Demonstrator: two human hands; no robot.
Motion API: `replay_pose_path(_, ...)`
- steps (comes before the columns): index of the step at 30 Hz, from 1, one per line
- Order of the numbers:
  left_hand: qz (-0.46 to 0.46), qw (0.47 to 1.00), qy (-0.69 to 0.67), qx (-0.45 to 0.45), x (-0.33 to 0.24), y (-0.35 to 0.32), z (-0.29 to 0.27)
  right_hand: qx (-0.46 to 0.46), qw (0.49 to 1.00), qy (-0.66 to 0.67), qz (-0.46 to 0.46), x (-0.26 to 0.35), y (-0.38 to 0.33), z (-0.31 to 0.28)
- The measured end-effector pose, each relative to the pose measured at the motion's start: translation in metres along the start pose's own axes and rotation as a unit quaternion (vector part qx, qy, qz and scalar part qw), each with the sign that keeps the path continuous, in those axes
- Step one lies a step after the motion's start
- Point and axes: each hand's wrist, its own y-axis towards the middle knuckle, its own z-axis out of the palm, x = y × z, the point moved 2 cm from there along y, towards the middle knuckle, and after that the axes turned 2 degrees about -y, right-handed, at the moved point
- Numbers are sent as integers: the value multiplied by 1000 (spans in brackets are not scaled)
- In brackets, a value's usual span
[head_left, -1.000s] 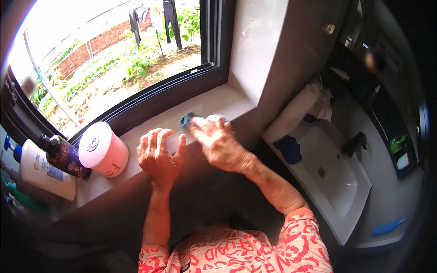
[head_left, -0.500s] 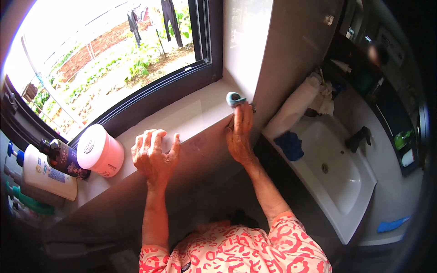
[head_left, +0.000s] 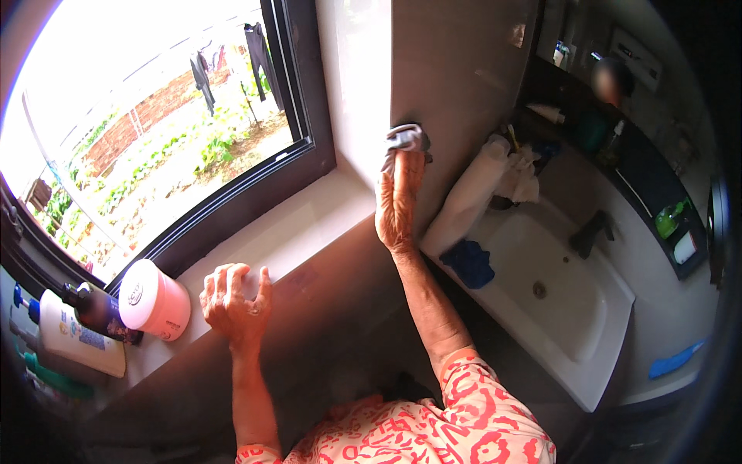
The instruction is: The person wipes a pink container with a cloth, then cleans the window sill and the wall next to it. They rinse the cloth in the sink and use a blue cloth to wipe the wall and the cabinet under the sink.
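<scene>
My right hand [head_left: 399, 205] reaches up to the tiled wall corner [head_left: 392, 77] beside the window. A greyish cloth [head_left: 408, 138] is bunched at its fingertips and pressed against the corner; part of the cloth is hidden by the fingers. On the pale window sill [head_left: 297, 220] my left hand [head_left: 238, 301] rests near the front edge, fingers bent and thumb apart, with nothing seen in it. To its left stands a pink tub [head_left: 171, 305] with a white lid.
Pump bottles [head_left: 81, 332] and a dark bottle [head_left: 100, 309] crowd the sill's left end. At right is a white washbasin [head_left: 572, 309] with a black tap [head_left: 593, 232]; a blue cloth [head_left: 469, 263] hangs over its edge near a rolled white sheet [head_left: 468, 193].
My right hand has moved the cloth from the sill's right end up onto the wall corner. My left hand stays on the sill. The whole view has shifted a little.
</scene>
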Motion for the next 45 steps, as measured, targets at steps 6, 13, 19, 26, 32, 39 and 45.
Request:
replay_pose_path(6,1,1000,0,-8,-4,1,-3,31,993,-101,-60,-23,59,-14)
replay_pose_path(13,5,1000,21,-14,-4,-1,0,-58,996,-62,15,-94,114,-34)
replay_pose_path(19,11,1000,-3,-29,-9,3,-2,-50,989,-100,-93,-85,93,-26)
replay_pose_path(26,0,996,-74,-42,-42,12,7,32,964,-149,-218,-7,108,-29)
replay_pose_path(32,-24,994,-97,-41,-35,12,16,-12,951,-197,-237,1,166,-34)
replay_pose_path(39,16,997,-70,-18,-45,14,20,-111,953,-205,-195,-57,218,-47)
replay_pose_path(45,38,997,-47,-38,-44,11,23,-97,991,-64,-71,-108,235,-65)
